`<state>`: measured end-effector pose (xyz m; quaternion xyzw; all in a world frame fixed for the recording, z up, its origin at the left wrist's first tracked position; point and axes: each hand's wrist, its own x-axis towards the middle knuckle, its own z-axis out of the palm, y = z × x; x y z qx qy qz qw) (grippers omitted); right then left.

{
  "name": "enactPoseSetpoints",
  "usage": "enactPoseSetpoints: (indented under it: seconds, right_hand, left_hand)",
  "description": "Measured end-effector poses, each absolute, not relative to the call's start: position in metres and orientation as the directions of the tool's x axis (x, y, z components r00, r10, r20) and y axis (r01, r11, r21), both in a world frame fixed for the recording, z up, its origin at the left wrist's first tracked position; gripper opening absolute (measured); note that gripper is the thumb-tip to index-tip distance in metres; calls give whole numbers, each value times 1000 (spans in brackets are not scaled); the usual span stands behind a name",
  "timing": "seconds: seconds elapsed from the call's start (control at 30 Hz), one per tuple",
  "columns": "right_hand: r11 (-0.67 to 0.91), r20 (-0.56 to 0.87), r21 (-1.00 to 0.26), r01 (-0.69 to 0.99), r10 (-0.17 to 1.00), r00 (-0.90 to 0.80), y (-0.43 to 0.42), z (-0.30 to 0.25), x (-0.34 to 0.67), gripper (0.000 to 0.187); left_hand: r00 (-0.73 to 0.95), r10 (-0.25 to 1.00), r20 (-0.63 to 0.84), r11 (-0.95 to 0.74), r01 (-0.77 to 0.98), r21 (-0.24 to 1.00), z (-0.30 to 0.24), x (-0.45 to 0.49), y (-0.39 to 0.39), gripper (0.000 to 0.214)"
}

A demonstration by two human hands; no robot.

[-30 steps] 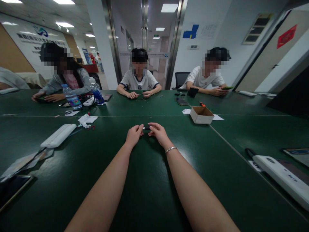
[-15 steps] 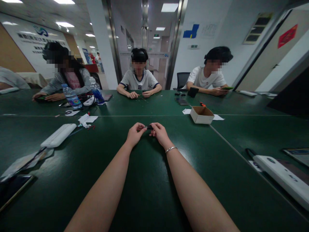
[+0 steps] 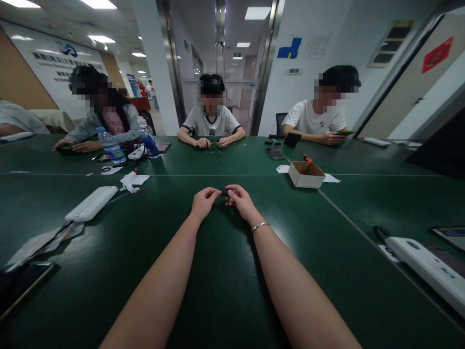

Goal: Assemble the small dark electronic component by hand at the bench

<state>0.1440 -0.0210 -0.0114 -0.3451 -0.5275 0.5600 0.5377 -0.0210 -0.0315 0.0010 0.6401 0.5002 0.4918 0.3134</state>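
Just above the green table [image 3: 225, 271], both hands meet around a small black object [image 3: 224, 192], too small for me to tell its kind. My right hand [image 3: 240, 201] pinches it between thumb and fingers; a silver bracelet circles that wrist. My left hand [image 3: 205, 201] is closed in a pinch at the object's left end, with fingertips touching or very near it. Whatever part lies inside the fingers is hidden.
An open cardboard box [image 3: 307, 180] stands ahead right. White power strips [image 3: 91, 203] lie left and near right. Water bottles [image 3: 112, 146] and scraps of paper sit ahead left, a phone [image 3: 27, 286] at near left. Three people [image 3: 211, 121] sit across the table.
The black object has turned slightly and shows more of its dark side; the light bit at its left end no longer shows. Both hands stay nearly in place. The view shifts slightly.
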Motion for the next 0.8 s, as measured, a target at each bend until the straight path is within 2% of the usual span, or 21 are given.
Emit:
enactPoseSetpoints:
  seconds: [0.2,0.33,0.47,0.8]
  right_hand:
    - [156,207,-952,-264,962,-178,-20,-16,143,47]
    - [173,221,-959,-224,952,-210,-20,-16,145,40]
    - [192,232,-964,-182,944,-236,-21,-14,146,33]
    - [217,255,-960,-177,940,-227,-24,-12,147,37]
  left_hand:
    - [-23,962,272,-237,424,874,3,-24,-32,45]
    - [-63,971,229,-177,451,875,3,-24,-33,51]
    - [-63,981,186,-137,454,880,4,-23,-34,53]
    - [-85,986,141,-82,490,868,6,-26,-37,56]
